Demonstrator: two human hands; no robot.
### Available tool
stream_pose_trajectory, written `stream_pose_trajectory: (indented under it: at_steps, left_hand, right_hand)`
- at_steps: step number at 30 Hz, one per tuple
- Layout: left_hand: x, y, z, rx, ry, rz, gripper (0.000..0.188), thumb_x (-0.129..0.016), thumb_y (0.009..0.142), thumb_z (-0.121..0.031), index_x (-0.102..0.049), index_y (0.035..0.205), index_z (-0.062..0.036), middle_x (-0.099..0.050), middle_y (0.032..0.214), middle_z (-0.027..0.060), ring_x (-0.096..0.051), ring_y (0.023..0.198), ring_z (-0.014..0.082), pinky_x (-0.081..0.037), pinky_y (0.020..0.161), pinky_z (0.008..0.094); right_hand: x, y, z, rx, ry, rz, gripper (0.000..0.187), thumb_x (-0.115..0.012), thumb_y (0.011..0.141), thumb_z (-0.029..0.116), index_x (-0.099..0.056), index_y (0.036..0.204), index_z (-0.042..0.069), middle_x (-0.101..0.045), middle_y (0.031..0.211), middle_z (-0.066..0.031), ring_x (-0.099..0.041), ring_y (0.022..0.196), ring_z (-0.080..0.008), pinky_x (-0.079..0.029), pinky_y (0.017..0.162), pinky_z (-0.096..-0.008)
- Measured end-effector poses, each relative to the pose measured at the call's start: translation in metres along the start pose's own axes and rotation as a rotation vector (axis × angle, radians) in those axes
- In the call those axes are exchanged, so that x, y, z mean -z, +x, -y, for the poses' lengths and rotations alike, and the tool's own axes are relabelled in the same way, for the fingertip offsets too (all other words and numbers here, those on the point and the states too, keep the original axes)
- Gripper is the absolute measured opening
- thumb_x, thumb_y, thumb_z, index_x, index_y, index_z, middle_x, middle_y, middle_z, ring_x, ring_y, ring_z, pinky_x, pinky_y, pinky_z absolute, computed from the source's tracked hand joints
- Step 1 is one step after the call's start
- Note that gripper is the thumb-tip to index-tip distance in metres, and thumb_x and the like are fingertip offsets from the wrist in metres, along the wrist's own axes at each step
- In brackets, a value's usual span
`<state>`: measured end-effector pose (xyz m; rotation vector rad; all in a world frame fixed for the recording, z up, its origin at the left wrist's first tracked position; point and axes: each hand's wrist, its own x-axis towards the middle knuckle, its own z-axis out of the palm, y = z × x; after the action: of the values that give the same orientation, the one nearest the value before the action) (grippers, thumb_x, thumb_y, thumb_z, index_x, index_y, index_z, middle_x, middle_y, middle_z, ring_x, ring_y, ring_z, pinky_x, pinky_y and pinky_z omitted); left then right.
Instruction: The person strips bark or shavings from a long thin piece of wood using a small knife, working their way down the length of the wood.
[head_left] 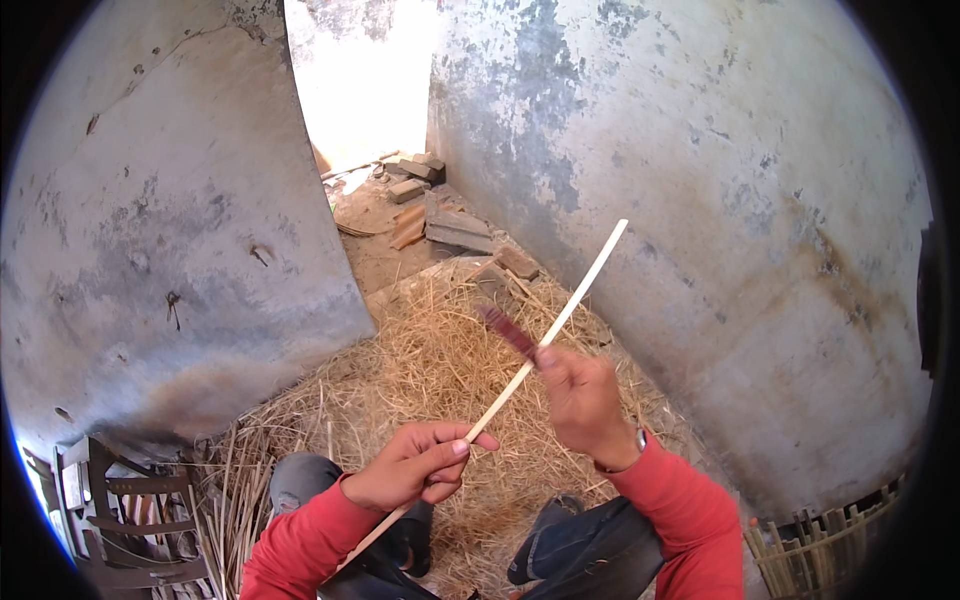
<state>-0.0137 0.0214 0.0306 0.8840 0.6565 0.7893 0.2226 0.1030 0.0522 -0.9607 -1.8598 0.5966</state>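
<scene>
A long, pale bamboo strip (500, 399) runs slantwise from low left to upper right across my lap. My left hand (425, 462) is closed round it at mid-length, thumb on top. My right hand (587, 400) is closed on a knife-like tool (509, 331), short, flat and dark reddish, which points up and left. The tool is smeared by motion, so its edge cannot be made out. It crosses the strip just beside my right fist; whether it touches the strip I cannot tell. The strip's lower end passes behind my left forearm.
Straw-like shavings (430, 345) cover the floor ahead. Long thin sticks (235, 490) lie at left by a dark wooden chair (140, 520). Bricks and tiles (455, 230) are piled near the bright doorway (365, 80). Walls (720, 200) rise on both sides; a slatted basket (825, 550) stands lower right.
</scene>
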Motion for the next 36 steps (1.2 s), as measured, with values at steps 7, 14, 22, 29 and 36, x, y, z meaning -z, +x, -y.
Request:
stream_pose_trajectory:
  at_steps: [7, 14, 22, 29, 36]
  left_hand:
    - [0.002, -0.002, 0.004, 0.032, -0.016, 0.087, 0.038, -0.047, 0.111, -0.02, -0.056, 0.139, 0.0044, -0.032, 0.064, -0.0052, -0.03, 0.048, 0.0053, -0.024, 0.047, 0.0245]
    - [0.002, 0.001, 0.0, -0.039, 0.022, -0.039, 0.038, -0.051, 0.11, -0.02, -0.058, 0.139, 0.0033, -0.033, 0.062, -0.0037, -0.027, 0.048, 0.0062, -0.023, 0.047, 0.0261]
    - [-0.002, 0.0, -0.001, -0.006, 0.059, -0.063, 0.036, -0.053, 0.109, -0.018, -0.06, 0.138, 0.0027, -0.036, 0.059, -0.003, -0.029, 0.046, 0.0065, -0.024, 0.046, 0.0264]
    - [-0.005, -0.005, 0.001, -0.001, 0.202, 0.031, 0.039, -0.048, 0.111, -0.017, -0.055, 0.144, 0.0015, -0.042, 0.058, -0.0036, -0.037, 0.047, 0.0053, -0.03, 0.048, 0.0242]
    - [0.002, -0.001, 0.004, -0.053, 0.148, -0.033, 0.037, -0.048, 0.111, -0.016, -0.057, 0.142, 0.003, -0.041, 0.058, -0.0041, -0.035, 0.047, 0.0056, -0.029, 0.047, 0.0248]
  right_hand:
    - [0.044, 0.026, -0.021, -0.085, -0.104, -0.272, 0.046, -0.052, 0.109, 0.033, -0.061, 0.079, -0.001, -0.037, 0.055, -0.0029, -0.037, 0.054, -0.0087, -0.032, 0.049, -0.0326]
    - [0.005, -0.005, 0.007, -0.011, -0.133, 0.048, 0.04, -0.055, 0.107, 0.029, -0.069, 0.083, 0.0, -0.048, 0.052, -0.015, -0.049, 0.041, -0.0229, -0.036, 0.043, -0.0405]
    - [0.0, -0.009, 0.012, -0.004, -0.119, 0.114, 0.036, -0.059, 0.106, 0.028, -0.07, 0.085, 0.001, -0.048, 0.052, -0.0146, -0.05, 0.041, -0.0215, -0.037, 0.043, -0.0395]
    - [0.06, 0.031, -0.022, -0.083, -0.241, -0.355, 0.043, -0.053, 0.109, 0.033, -0.069, 0.09, -0.003, -0.036, 0.055, -0.0085, -0.034, 0.052, -0.0145, -0.034, 0.049, -0.035]
    - [0.015, 0.005, -0.002, -0.026, -0.141, -0.045, 0.04, -0.055, 0.108, 0.029, -0.07, 0.087, -0.001, -0.042, 0.054, -0.0102, -0.042, 0.047, -0.0154, -0.035, 0.047, -0.0351]
